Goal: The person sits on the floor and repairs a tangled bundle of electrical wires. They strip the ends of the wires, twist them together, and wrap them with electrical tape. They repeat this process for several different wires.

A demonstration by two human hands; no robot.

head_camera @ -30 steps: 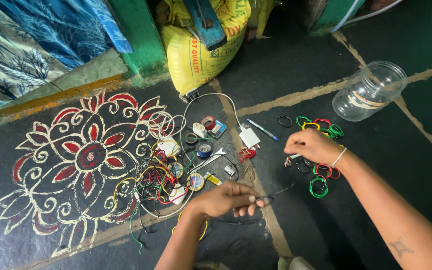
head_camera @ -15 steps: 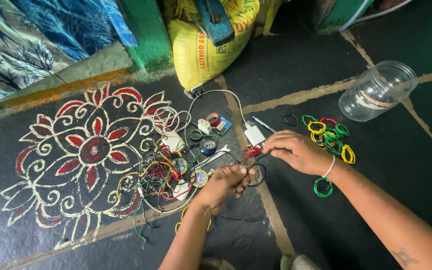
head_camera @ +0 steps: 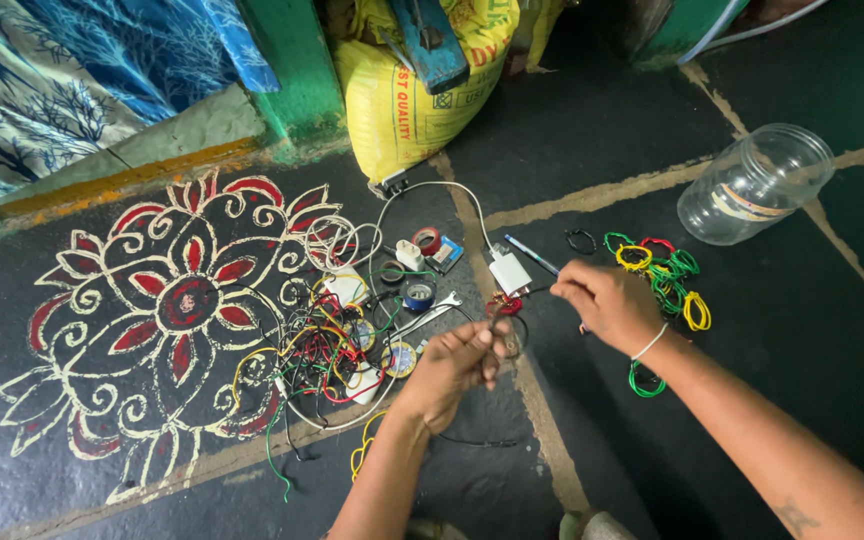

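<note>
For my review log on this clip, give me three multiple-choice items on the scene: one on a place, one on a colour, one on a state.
1. Where does the clear plastic jar lie?
A. On the dark floor beyond the right hand
B. On top of the yellow sack
C. Inside the flower painting

2. What colour is the sack against the green post?
A. Blue
B. Yellow
C. White

3. How is the jar?
A. Upright with a lid on
B. On its side, mouth open
C. Broken in pieces

Answers:
1 A, it rests on the floor past the right hand and the coloured wire coils.
2 B, its surface is plainly yellow.
3 B, it lies tipped over and no lid covers its mouth.
</note>
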